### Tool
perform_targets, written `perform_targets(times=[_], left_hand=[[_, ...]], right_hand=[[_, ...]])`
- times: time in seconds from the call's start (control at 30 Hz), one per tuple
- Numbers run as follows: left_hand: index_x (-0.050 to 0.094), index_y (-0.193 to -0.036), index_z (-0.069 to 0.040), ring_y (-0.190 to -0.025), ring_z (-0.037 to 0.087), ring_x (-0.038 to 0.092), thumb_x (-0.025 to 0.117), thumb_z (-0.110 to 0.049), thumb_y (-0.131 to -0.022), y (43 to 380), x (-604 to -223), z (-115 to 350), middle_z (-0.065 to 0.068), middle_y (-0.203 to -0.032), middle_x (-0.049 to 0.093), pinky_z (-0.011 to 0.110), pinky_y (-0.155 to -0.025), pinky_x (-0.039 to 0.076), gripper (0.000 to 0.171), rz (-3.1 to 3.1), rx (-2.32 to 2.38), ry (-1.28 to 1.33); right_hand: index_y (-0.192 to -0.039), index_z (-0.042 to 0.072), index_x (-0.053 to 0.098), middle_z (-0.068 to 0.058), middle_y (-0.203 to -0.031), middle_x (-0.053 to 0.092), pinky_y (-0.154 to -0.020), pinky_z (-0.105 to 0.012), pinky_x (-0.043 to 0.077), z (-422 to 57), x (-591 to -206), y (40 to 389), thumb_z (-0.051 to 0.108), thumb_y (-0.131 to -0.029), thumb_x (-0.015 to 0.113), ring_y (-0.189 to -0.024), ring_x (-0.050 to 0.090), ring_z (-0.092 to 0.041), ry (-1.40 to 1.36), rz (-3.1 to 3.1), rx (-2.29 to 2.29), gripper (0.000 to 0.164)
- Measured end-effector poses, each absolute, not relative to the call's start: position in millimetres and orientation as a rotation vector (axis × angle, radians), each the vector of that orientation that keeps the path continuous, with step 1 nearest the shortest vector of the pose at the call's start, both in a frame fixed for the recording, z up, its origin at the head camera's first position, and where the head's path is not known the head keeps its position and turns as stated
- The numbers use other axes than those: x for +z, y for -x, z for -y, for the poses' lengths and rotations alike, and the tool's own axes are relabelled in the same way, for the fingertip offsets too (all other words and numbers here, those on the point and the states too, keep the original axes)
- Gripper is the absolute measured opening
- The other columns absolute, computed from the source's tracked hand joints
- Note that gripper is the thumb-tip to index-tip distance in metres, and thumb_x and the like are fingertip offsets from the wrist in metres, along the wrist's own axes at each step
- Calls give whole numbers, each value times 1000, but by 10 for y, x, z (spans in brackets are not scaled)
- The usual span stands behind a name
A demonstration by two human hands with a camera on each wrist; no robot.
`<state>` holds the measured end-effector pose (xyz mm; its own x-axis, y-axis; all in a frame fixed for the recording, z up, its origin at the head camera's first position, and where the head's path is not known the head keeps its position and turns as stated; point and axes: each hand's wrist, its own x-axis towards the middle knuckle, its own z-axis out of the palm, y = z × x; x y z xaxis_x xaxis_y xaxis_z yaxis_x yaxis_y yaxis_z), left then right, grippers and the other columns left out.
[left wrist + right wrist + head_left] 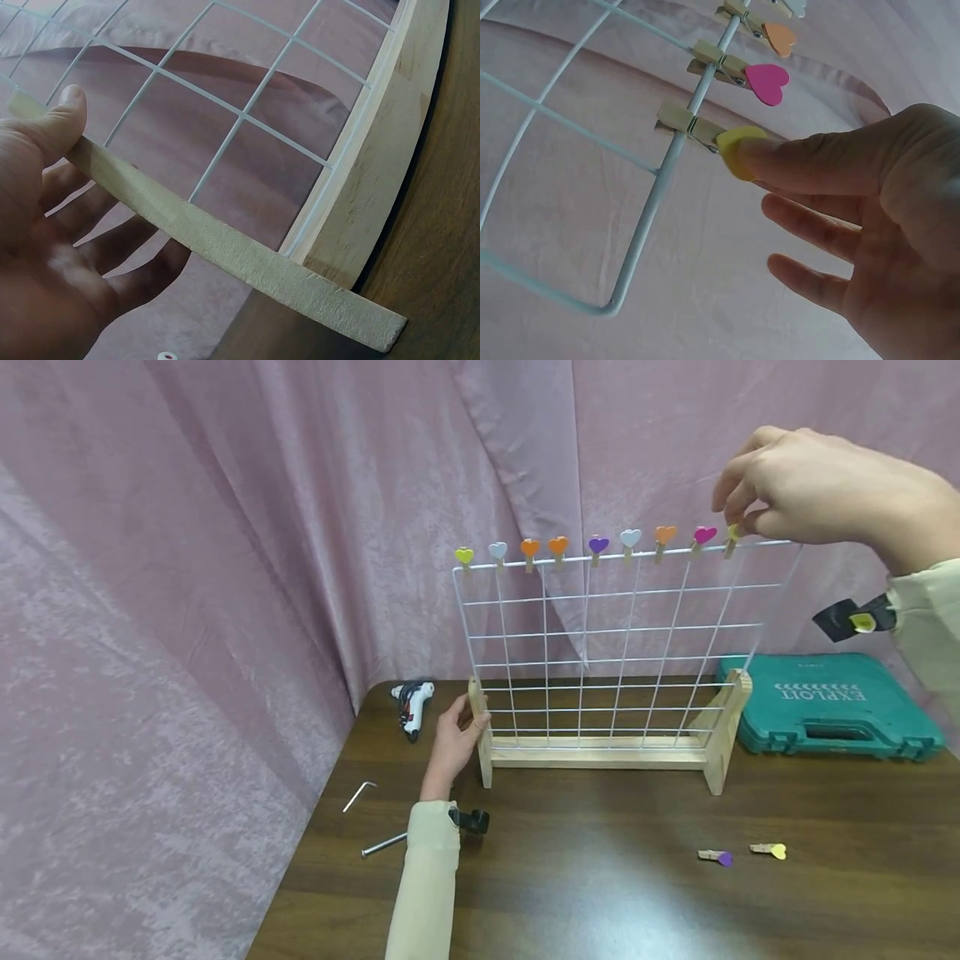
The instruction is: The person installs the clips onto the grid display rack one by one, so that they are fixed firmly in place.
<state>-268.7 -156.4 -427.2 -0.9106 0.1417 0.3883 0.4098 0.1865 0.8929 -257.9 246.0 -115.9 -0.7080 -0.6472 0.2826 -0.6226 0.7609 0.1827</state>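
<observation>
Thumb and index finger of my right hand [810, 481] pinch the yellow heart clothespin [731, 142], whose wooden jaws sit on the top bar of a white wire grid [545, 633]. Its other fingers extend apart from the grid. Along that bar stand several more heart clothespins, among them a pink one [768, 84], a purple one [598, 543] and a yellow one [465, 556] at the left end. At the lower left, my left hand [453, 739] grips the upright [225, 240] of the wooden stand [600, 760], thumb on one side, fingers on the other.
Two loose clothespins, purple [724, 858] and yellow [778, 852], lie on the brown table [585, 893]. Behind the stand's right side is a green tool case [840, 693]. A glue gun [413, 706], hex key [358, 796] and metal rod [384, 845] lie left.
</observation>
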Motion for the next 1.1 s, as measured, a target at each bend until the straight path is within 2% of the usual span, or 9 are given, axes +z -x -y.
perform_targets(times=[0.17,0.27,0.4,0.5,0.6,0.8,0.9,1.0,1.1], left_hand=[[50,-126,3,-114,34,52,59,-9,-91,2701,-4268,1571,21,-120,55,40,-94,45,39,2222,-1811,546],[50,-126,3,-114,34,52,59,-8,-91,2708,-4266,1578,20,-120,56,39,-94,45,38,2220,-1815,540],[50,-126,3,-114,33,52,59,-9,-91,2711,-4265,1596,20,-121,56,37,-94,45,38,2226,-1811,529],[50,-126,3,-114,32,52,59,-8,-91,2706,-4261,1618,20,-121,56,37,-95,44,38,2228,-1803,521],[50,-127,4,-114,32,52,59,-7,-91,2701,-4253,1634,20,-122,56,38,-96,44,39,2225,-1799,515],[49,-127,4,-114,32,52,58,-7,-91,2694,-4245,1640,21,-122,55,38,-96,43,40,2233,-1802,500],[49,-127,4,-114,31,53,59,-11,-90,2699,-4248,1640,20,-122,56,37,-96,43,41,2239,-1800,491],[49,-127,4,-113,32,52,59,-10,-90,2711,-4247,1642,21,-122,55,40,-97,42,40,2224,-1814,498],[49,-127,5,-113,34,52,59,-7,-90,2736,-4254,1650,22,-121,55,44,-97,41,40,2212,-1827,505]], right_hand=[[-82,3,69,-19,-103,60,-80,-56,37,-2485,-1170,2559,-1,-76,63,-104,42,-38,-903,2670,-84,9],[-93,-1,67,-23,-109,57,-85,-62,33,-2518,-1189,2526,3,-79,64,-105,43,-45,-856,2685,-48,15],[-103,-3,63,-26,-111,55,-86,-63,33,-2583,-1244,2455,7,-80,65,-99,48,-46,-825,2614,29,25],[-102,-2,63,-23,-106,58,-80,-58,37,-2628,-1306,2402,7,-81,65,-86,52,-40,-823,2521,76,23],[-100,-1,64,-18,-101,59,-71,-49,39,-2678,-1384,2351,7,-80,64,-74,49,-28,-818,2426,104,21],[-96,0,66,-16,-96,61,-63,-33,34,-2786,-1585,2230,4,-78,64,-75,47,-23,-752,2299,152,19],[-95,1,67,-14,-92,62,-61,-26,33,-2846,-1720,2181,3,-77,66,-75,47,-13,-736,2278,190,19],[-94,2,68,-11,-88,63,-60,-23,34,-2906,-1878,2144,3,-76,67,-75,42,-2,-754,2271,221,18],[-93,4,68,-7,-89,63,-59,-21,36,-2955,-2059,2113,3,-77,68,-76,42,3,-785,2291,244,16]])
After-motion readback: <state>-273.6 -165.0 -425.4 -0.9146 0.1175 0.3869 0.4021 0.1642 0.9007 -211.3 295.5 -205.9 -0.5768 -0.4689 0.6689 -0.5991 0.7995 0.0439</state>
